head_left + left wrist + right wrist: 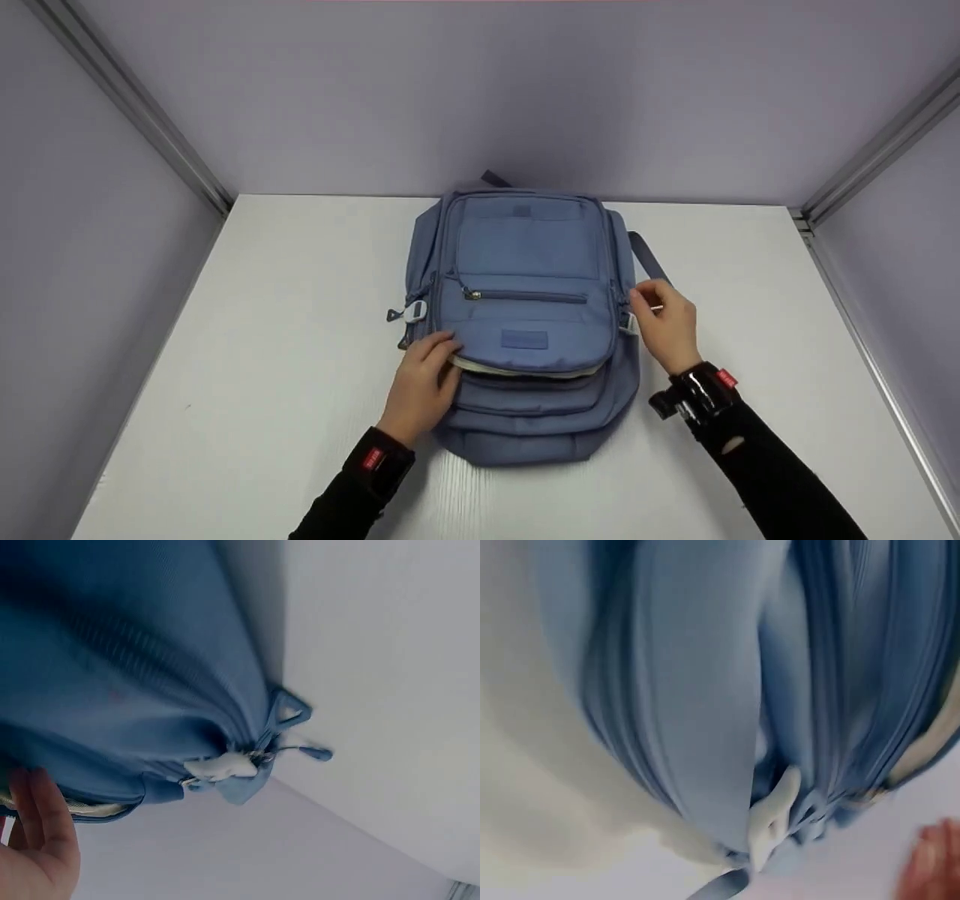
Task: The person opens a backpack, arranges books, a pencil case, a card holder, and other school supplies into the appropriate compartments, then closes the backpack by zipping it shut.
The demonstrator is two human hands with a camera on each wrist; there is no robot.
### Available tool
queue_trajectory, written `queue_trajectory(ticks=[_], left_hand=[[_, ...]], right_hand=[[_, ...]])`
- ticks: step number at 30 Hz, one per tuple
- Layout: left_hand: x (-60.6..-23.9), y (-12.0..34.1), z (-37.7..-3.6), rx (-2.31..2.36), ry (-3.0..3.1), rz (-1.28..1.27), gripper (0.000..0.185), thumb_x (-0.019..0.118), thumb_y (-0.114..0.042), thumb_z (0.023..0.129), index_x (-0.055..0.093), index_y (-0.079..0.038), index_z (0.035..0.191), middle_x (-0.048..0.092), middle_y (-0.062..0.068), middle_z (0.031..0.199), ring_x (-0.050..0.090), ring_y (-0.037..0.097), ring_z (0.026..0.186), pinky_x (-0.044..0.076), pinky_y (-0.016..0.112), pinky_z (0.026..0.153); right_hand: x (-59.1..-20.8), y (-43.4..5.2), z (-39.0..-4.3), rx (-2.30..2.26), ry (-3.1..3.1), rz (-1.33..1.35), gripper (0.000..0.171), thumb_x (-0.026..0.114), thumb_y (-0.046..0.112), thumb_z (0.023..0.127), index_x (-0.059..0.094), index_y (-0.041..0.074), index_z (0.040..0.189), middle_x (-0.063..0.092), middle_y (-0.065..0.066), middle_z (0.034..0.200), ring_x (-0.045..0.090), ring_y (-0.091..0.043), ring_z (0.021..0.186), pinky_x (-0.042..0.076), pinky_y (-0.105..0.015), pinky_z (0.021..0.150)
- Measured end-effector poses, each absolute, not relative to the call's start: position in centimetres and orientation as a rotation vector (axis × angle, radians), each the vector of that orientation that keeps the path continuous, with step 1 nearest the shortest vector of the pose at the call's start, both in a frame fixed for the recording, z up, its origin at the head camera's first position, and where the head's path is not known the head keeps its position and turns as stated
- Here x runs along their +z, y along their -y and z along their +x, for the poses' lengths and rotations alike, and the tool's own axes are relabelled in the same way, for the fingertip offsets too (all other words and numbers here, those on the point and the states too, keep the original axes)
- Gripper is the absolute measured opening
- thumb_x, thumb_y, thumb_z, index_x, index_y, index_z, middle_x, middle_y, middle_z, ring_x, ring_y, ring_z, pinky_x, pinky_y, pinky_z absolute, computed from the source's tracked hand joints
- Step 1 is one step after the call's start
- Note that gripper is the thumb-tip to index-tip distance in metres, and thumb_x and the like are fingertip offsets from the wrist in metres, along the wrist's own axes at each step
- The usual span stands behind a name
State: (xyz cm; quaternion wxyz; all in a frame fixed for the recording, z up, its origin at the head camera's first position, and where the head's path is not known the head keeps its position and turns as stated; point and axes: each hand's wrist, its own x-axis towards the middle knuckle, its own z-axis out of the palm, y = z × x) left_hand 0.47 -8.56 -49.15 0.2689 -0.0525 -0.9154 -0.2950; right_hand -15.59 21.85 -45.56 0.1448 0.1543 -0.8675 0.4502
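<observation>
A blue backpack (532, 247) lies on the white table with its front panel facing up. The lower edge of its front pocket flap (487, 352) is unzipped and parted, showing a pale lining. My left hand (421, 386) holds the flap's lower left corner, fingers on the outside and thumb below the edge; in the left wrist view those fingers lie against the blue cloth. Beside the bag's right side is my right hand (667, 326), thumb and forefinger bent close together near the side zip. In the right wrist view this hand is blurred and apart from the zip end (874, 796).
A white tag (414, 311) and a loop hang at the bag's left side. Another pale clip (771, 817) shows on its right side. One dark strap (649, 256) sticks out at the right. Pale walls enclose the table at the back and sides.
</observation>
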Motion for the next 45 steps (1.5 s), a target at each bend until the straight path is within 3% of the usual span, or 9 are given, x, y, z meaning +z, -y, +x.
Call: queue_trajectory(ticks=[3,8,12,18,23,32,45], left_hand=[[-50.0,8.3,1.3,-0.785,2.458,-0.143,0.035,0.078,-0.005,0.081,0.067,-0.004,0.114,0.063,0.017,0.126,0.06,0.033,0.113,0.053,0.043,0.094],[-50.6,7.5,2.4,-0.759,2.461,-0.132,0.041,0.081,-0.009,0.079,0.066,-0.008,0.117,0.058,0.018,0.134,0.058,0.028,0.108,0.053,0.039,0.085],[-50.6,6.4,2.9,-0.697,2.468,-0.142,0.043,0.084,-0.011,0.077,0.068,-0.012,0.117,0.059,0.018,0.132,0.059,0.026,0.102,0.053,0.038,0.081],[-50.8,5.0,2.5,-0.608,2.486,-0.124,0.04,0.083,-0.006,0.076,0.069,-0.011,0.113,0.061,0.02,0.127,0.064,0.033,0.105,0.057,0.04,0.084],[-51.3,5.3,1.9,-0.627,2.504,-0.134,0.035,0.08,0.001,0.077,0.069,-0.007,0.109,0.061,0.022,0.128,0.064,0.038,0.11,0.057,0.043,0.089],[-51.4,7.8,0.5,-0.59,2.566,-0.187,0.028,0.073,0.0,0.084,0.07,-0.005,0.112,0.061,0.021,0.133,0.065,0.038,0.115,0.055,0.042,0.095],[-49.9,11.0,-4.7,-0.386,2.764,-0.26,0.032,0.06,0.005,0.088,0.071,-0.003,0.117,0.059,0.02,0.139,0.064,0.04,0.117,0.053,0.047,0.098]], right_hand=[[-45.3,-21.3,-17.8,1.366,2.777,0.288,0.028,0.059,0.019,0.097,0.066,-0.006,0.109,0.069,-0.019,0.095,0.05,0.011,0.073,0.043,-0.009,0.068],[-45.0,-19.9,-20.6,1.605,2.94,0.1,0.041,0.055,0.026,0.1,0.06,-0.011,0.119,0.06,0.001,0.082,0.053,0.003,0.063,0.048,-0.014,0.06],[-44.6,-19.0,-21.8,1.683,2.998,0.043,0.041,0.056,0.027,0.1,0.061,-0.01,0.115,0.052,0.01,0.071,0.05,0.001,0.06,0.046,-0.016,0.055],[-44.5,-18.7,-22.5,1.678,3.064,0.011,0.025,0.056,0.022,0.099,0.062,-0.002,0.093,0.045,0.011,0.057,0.046,-0.001,0.05,0.044,-0.018,0.05],[-44.7,-19.6,-22.0,1.752,3.043,-0.04,0.021,0.059,0.021,0.097,0.061,0.003,0.088,0.046,0.011,0.055,0.045,-0.001,0.049,0.041,-0.019,0.049],[-45.1,-21.6,-19.5,1.852,3.004,-0.122,0.023,0.063,0.019,0.094,0.059,0.015,0.072,0.052,0.012,0.057,0.049,-0.002,0.053,0.043,-0.017,0.051],[-45.5,-22.7,-15.2,2.288,2.798,-0.367,0.021,0.059,0.013,0.096,0.064,0.013,0.076,0.062,0.007,0.064,0.049,-0.002,0.05,0.044,-0.016,0.048]])
